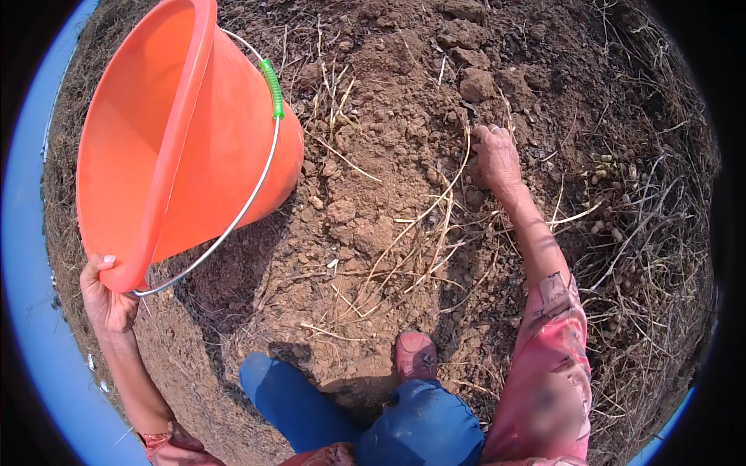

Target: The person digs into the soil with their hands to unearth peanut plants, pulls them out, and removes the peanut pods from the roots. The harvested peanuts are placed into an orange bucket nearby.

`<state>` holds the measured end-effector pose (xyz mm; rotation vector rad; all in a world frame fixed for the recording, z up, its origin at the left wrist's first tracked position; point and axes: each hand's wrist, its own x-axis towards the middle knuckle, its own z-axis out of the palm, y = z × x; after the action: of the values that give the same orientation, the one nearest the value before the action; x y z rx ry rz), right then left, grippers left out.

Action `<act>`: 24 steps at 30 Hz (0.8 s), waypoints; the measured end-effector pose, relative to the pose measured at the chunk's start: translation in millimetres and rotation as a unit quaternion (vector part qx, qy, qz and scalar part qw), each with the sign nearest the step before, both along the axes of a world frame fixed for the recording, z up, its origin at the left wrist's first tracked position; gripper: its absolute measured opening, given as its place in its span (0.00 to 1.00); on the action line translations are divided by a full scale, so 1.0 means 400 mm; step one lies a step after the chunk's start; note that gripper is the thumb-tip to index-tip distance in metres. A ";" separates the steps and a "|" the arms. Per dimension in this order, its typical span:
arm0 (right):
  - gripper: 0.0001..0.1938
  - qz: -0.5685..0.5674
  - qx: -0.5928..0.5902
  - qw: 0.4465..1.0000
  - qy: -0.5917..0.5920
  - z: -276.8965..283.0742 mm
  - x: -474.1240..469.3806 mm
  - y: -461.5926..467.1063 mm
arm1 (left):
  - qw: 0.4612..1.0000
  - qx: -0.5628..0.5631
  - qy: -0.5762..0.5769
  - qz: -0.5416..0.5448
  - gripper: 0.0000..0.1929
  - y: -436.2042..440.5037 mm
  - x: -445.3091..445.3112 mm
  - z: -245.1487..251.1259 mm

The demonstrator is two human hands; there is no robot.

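Note:
My left hand (109,297) grips the rim of an orange plastic bucket (233,134), with the thumb over the lip. The bucket is tipped so that its mouth faces left, and its inside shows only in part. A wire handle (256,192) with a green plastic grip (271,88) hangs over its right side. Off to the right, my right hand (496,154) reaches down to the loose brown soil (379,110), a ring on one finger. Its fingertips are bent and partly hidden, so whether they hold anything cannot be seen. A dry stalk (466,145) stands beside the fingers.
Dry plants with peanut pods (606,227) lie heaped along the right. Large soil clods (477,84) lie beyond my right hand. Straw-like stems (402,262) are strewn before my knees in blue trousers (419,416), near a reddish shoe (416,354).

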<state>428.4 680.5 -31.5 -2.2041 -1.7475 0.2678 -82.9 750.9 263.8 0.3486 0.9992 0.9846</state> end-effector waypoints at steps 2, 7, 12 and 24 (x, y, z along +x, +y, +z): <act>0.08 0.031 0.019 0.999 0.005 0.006 -0.006 0.012 | 0.999 -0.001 -0.003 -0.053 0.13 0.139 -0.010 0.053; 0.09 0.044 0.104 0.992 0.063 0.007 -0.009 0.016 | 0.994 0.034 -0.039 -0.092 0.18 0.537 0.168 0.045; 0.08 0.003 0.127 0.991 0.032 -0.026 0.029 0.006 | 0.993 0.032 0.070 -0.087 0.24 0.700 0.487 -0.083; 0.06 -0.052 0.199 0.974 0.099 -0.135 0.114 0.002 | 0.913 0.041 0.356 -0.196 0.39 0.682 0.510 -0.043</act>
<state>474.2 681.2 -85.5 -1.8998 -1.4289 0.0966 121.0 1023.6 246.7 0.9863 1.4691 0.5244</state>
